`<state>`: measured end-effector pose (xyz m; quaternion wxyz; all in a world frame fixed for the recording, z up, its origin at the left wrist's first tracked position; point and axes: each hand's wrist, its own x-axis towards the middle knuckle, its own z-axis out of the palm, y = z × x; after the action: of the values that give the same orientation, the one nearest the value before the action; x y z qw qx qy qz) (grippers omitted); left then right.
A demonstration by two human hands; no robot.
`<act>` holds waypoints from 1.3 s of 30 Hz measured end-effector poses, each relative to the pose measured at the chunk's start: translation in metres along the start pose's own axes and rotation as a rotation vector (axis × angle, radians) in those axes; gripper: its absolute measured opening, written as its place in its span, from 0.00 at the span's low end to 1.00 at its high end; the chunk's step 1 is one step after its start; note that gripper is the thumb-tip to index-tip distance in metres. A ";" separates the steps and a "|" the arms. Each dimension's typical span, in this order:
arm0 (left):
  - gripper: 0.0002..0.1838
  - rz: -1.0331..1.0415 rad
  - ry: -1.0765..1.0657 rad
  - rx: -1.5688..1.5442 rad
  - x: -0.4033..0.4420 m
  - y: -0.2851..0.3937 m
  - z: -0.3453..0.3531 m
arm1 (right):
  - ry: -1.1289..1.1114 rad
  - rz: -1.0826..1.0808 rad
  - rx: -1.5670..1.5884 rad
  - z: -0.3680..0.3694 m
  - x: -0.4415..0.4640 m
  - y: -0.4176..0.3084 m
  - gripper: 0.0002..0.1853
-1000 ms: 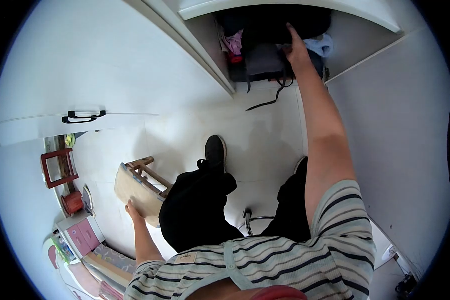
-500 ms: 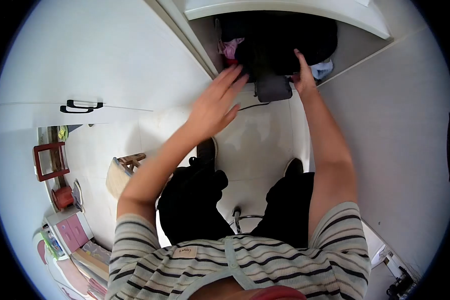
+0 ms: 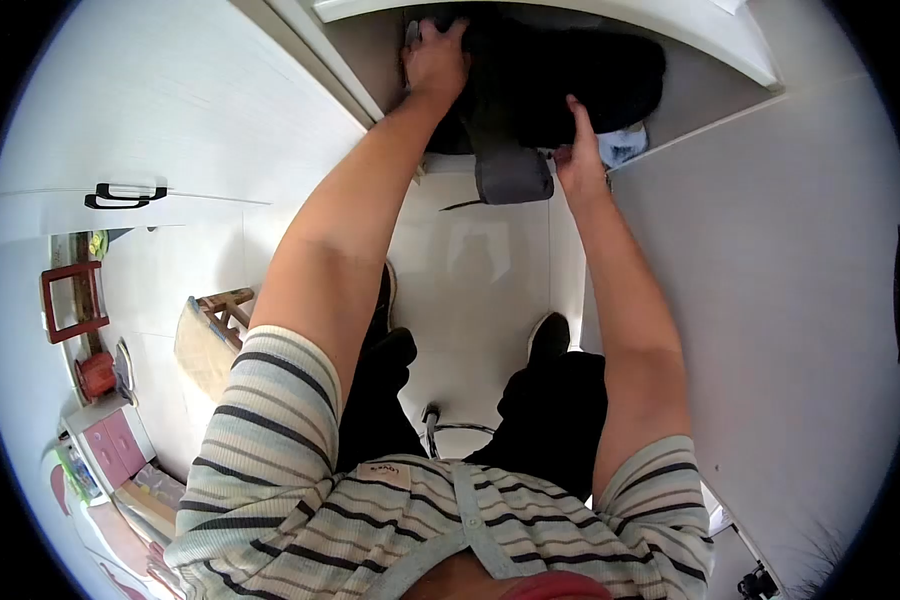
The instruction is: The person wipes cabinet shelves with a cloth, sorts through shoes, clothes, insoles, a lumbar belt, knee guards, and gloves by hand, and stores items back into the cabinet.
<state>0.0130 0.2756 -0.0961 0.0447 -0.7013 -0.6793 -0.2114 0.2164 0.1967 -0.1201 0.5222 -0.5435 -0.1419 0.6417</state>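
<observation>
A large black bundle, fabric by its look (image 3: 580, 75), fills the cabinet compartment (image 3: 685, 62) at the top. My left hand (image 3: 436, 62) reaches into the compartment at the bundle's left end, with bent fingers on dark material; what they grip, if anything, is unclear. My right hand (image 3: 582, 155) is at the bundle's lower right edge, thumb raised along its front and the other fingers partly hidden beneath. A grey padded piece (image 3: 513, 176) hangs from the bundle between my hands. Light blue cloth (image 3: 625, 146) lies right of my right hand.
A wooden stool (image 3: 206, 345) stands on the floor at left. White cabinet doors with black handles (image 3: 125, 196) are at the upper left, and a pale panel (image 3: 750, 270) rises on the right. Further left are a red-brown frame (image 3: 74, 301) and pink drawers (image 3: 112, 446).
My left hand has left the stool and moved up into the compartment. The black bundle has come forward and lower, with my right hand at its edge. The grey piece now hangs over the compartment's front.
</observation>
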 end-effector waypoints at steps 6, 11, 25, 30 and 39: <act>0.23 -0.008 0.166 -0.289 0.004 -0.004 -0.018 | -0.045 -0.041 0.201 0.025 -0.023 -0.022 0.30; 0.21 -0.021 0.302 -0.401 -0.022 0.015 -0.067 | 0.005 -0.163 0.188 0.049 -0.093 -0.067 0.26; 0.17 -0.048 0.117 -0.665 -0.202 0.007 -0.249 | -0.044 -0.168 0.078 0.030 -0.321 -0.055 0.24; 0.17 -0.085 0.279 -0.693 -0.262 -0.013 -0.329 | -0.051 -0.204 0.061 0.056 -0.408 -0.042 0.26; 0.16 -0.289 0.589 -0.446 -0.394 -0.117 -0.411 | -0.388 0.059 -0.038 0.118 -0.481 0.051 0.28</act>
<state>-0.1929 -0.2281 0.1094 0.0539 -0.5002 -0.6666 -0.5500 0.0249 -0.1748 0.1496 0.4557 -0.4234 -0.2361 0.7465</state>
